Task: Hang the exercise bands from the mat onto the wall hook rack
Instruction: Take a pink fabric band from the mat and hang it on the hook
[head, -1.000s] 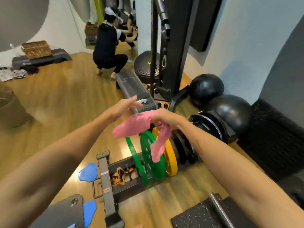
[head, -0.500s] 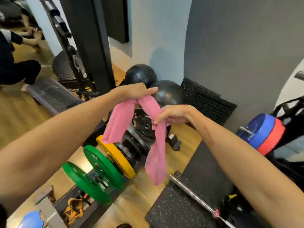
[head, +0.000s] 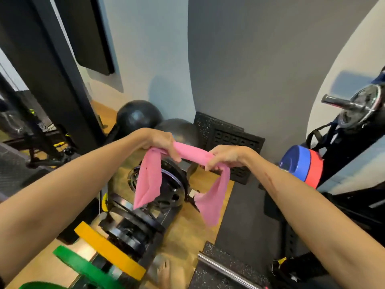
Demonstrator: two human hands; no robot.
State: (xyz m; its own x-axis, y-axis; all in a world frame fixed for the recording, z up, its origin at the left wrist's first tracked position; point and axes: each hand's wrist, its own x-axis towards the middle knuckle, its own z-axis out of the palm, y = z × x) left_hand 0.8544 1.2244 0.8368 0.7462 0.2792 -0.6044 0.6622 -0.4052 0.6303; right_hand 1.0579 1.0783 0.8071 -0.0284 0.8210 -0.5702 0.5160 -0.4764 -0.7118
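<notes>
I hold a pink exercise band (head: 192, 153) stretched flat between both hands at chest height. My left hand (head: 161, 143) grips its left part, and a folded end hangs down below that hand. My right hand (head: 224, 157) grips the right part, and the other end dangles below it toward the floor. No wall hook rack or mat shows in this view.
Below my hands stands a plate rack with black, yellow (head: 108, 250) and green (head: 83, 268) weight plates. Two black balls (head: 137, 116) lie by the grey wall. A barbell (head: 226, 272) lies on black rubber flooring; blue and red plates (head: 303, 163) sit at right. My bare foot (head: 164, 272) is near the rack.
My view has swung right, away from the crouching person toward the grey wall. The band, earlier bunched and draped over my hands, is now pulled out level between them.
</notes>
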